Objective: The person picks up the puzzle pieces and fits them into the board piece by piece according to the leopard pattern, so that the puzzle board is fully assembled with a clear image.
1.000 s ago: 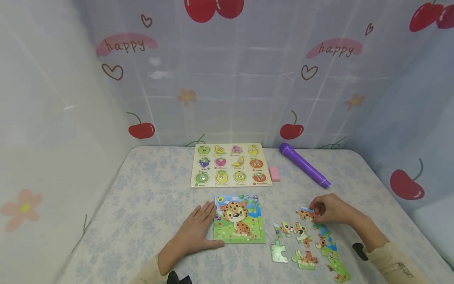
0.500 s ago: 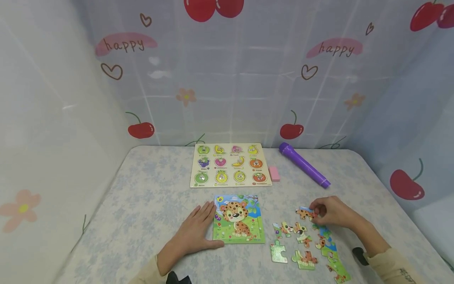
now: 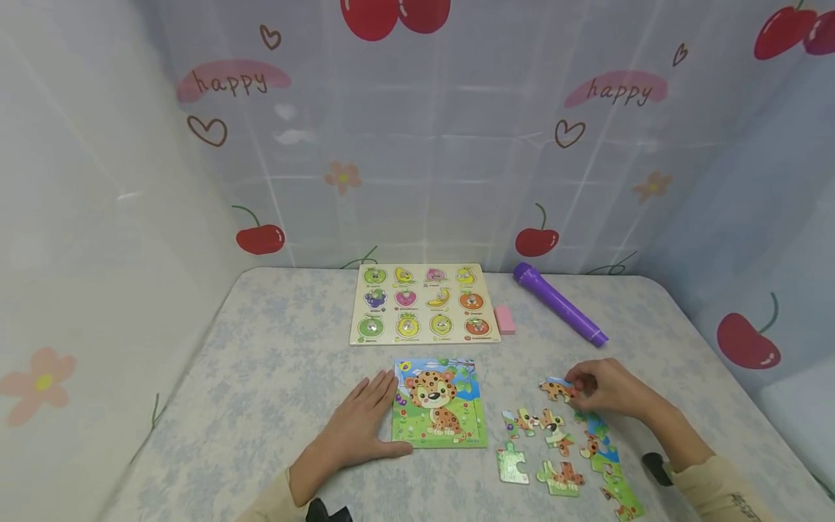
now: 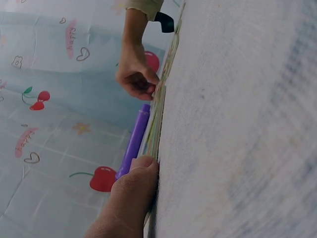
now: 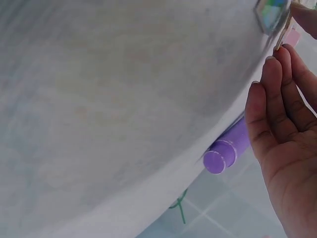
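A square leopard picture board [image 3: 433,428] lies in the middle of the table. My left hand [image 3: 357,424] rests flat at its left side, fingertips at the upper edge area and thumb along the bottom corner. To the right, my right hand [image 3: 607,388] pinches a spotted jigsaw piece [image 3: 556,391] between thumb and forefinger, close over the table; the piece's edge shows thinly in the right wrist view. Below it lie several loose jigsaw pieces, among them a green one [image 3: 512,464] and a green-and-spotted one [image 3: 562,478]. A column of pieces [image 3: 616,471] runs down the right side.
Behind the leopard board lies a wooden fruit puzzle board [image 3: 424,312], with a pink block [image 3: 504,320] against its right side. A purple toy microphone [image 3: 561,304] lies slantwise at the back right. Printed curtains [image 3: 417,174] enclose the table's far side and flanks.
My right hand has shifted slightly left, carrying the spotted jigsaw piece with it. The left hand and the other pieces have stayed put.
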Tool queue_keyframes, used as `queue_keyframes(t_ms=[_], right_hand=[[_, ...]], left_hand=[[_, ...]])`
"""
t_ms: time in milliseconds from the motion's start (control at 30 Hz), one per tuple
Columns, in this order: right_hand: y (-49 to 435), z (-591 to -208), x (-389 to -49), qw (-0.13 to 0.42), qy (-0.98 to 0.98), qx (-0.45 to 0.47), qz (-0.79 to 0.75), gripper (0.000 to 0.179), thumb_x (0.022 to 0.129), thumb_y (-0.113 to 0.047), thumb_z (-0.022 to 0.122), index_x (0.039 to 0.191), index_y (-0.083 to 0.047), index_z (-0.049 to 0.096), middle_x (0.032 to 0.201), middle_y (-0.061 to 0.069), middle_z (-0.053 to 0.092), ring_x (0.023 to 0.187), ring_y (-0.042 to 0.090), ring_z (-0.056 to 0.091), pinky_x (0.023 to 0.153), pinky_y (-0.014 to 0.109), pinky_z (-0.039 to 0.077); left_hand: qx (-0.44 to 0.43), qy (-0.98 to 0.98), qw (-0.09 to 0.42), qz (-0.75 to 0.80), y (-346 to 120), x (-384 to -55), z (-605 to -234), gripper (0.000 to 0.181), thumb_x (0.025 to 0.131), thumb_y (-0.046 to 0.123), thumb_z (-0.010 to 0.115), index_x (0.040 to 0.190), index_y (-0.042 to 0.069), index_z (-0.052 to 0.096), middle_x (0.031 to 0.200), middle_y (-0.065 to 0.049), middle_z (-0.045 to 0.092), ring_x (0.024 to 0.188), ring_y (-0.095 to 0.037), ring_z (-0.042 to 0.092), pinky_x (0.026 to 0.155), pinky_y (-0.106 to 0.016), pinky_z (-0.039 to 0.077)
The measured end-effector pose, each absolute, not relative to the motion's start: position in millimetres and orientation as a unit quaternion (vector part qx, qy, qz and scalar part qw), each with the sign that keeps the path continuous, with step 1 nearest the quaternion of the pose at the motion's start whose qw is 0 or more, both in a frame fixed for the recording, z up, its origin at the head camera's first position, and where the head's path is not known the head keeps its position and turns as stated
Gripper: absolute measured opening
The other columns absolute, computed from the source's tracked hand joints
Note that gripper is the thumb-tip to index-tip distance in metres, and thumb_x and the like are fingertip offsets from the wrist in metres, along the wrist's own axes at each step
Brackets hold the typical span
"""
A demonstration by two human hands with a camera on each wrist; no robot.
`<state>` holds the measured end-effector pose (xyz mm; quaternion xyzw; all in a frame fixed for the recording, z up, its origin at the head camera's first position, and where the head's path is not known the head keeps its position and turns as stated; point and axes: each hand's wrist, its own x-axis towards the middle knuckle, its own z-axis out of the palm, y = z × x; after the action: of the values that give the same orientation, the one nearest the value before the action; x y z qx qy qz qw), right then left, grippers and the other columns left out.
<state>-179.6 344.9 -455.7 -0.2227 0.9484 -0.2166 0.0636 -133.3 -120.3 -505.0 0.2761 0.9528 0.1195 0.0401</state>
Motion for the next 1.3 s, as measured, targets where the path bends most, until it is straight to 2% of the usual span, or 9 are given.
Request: queue_keyframes(t_ms=[133,500,800,1300], right_hand=[[337,-452,-182,0.047,0.952,-0.223,-0.207,0.026,0.073,-0.023,0.082,0.093,-0.011,0.072,0.073,-0.010,0.057,0.065,-0.002,0.045,0.056,0.018,0.041],[306,-447,-189,0.044,0.946,-0.245,-0.209,0.025,0.074,-0.019,0.081,0.095,-0.009,0.073,0.075,-0.010,0.062,0.066,0.001,0.052,0.057,0.018,0.046],[270,-440,-195,0.035,0.950,-0.246,-0.189,0.027,0.074,-0.025,0.082,0.097,-0.013,0.074,0.075,-0.012,0.062,0.068,0.005,0.053,0.058,0.018,0.044],[213,-435,-206,0.047,0.918,-0.318,-0.232,0.023,0.075,-0.022,0.081,0.095,-0.013,0.074,0.077,-0.009,0.065,0.070,0.007,0.057,0.060,0.018,0.048]], left_hand=[[0.276,0.953,0.038,0.120,-120,-133,-505,0.115,0.076,0.086,0.047,0.156,0.009,0.021,0.164,-0.007,0.019,0.152,-0.023,0.018,0.123,-0.045,0.020],[0.280,0.952,0.036,0.120,-121,-133,-505,0.114,0.076,0.086,0.046,0.156,0.009,0.021,0.164,-0.007,0.019,0.152,-0.023,0.018,0.123,-0.045,0.021],[0.280,0.952,0.039,0.120,-121,-133,-506,0.115,0.075,0.087,0.045,0.156,0.009,0.021,0.164,-0.007,0.019,0.152,-0.023,0.018,0.123,-0.046,0.020],[0.279,0.951,0.032,0.131,-120,-133,-507,0.115,0.075,0.087,0.045,0.156,0.008,0.023,0.164,-0.008,0.020,0.152,-0.024,0.019,0.122,-0.046,0.020]])
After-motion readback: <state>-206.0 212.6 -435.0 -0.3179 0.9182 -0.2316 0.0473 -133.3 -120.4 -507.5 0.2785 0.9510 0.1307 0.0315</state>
